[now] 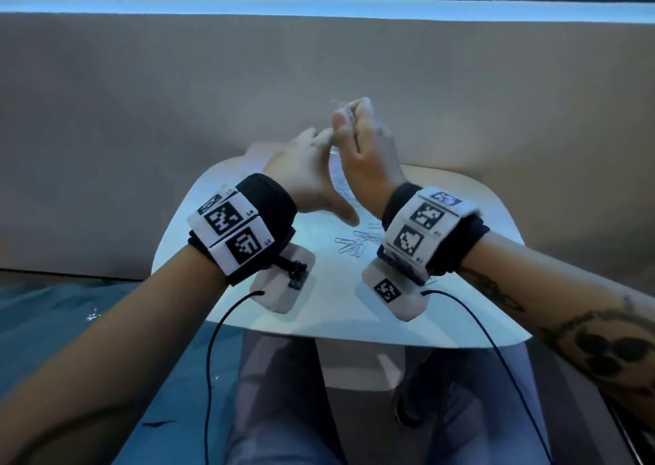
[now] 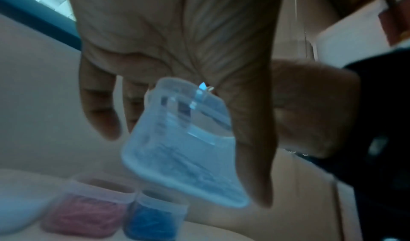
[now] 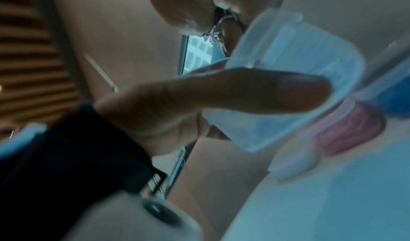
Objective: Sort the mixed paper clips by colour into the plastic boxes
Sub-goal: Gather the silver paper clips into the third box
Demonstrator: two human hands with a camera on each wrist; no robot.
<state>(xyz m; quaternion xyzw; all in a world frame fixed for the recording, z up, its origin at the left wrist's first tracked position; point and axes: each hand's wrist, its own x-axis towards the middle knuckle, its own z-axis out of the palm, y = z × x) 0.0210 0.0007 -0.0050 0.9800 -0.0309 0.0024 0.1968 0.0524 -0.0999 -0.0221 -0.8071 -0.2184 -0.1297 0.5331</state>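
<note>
clear glossy plastic box (image 2: 177,150): smooth, translucent walls | thin silver wire paper clips (image 1: 351,246) below the clear box: bare metal, shiny | white rounded table (image 1: 460,287) under the clear box: smooth, faint sheen | black wrist bands (image 1: 269,202): matt cloth | pink-filled plastic box (image 2: 88,213) and blue-filled plastic box (image 2: 155,218): frosted, smooth

Bare table (image 1: 443,195) right; loose clips (image 1: 354,245) (silver) between wrists.
</note>
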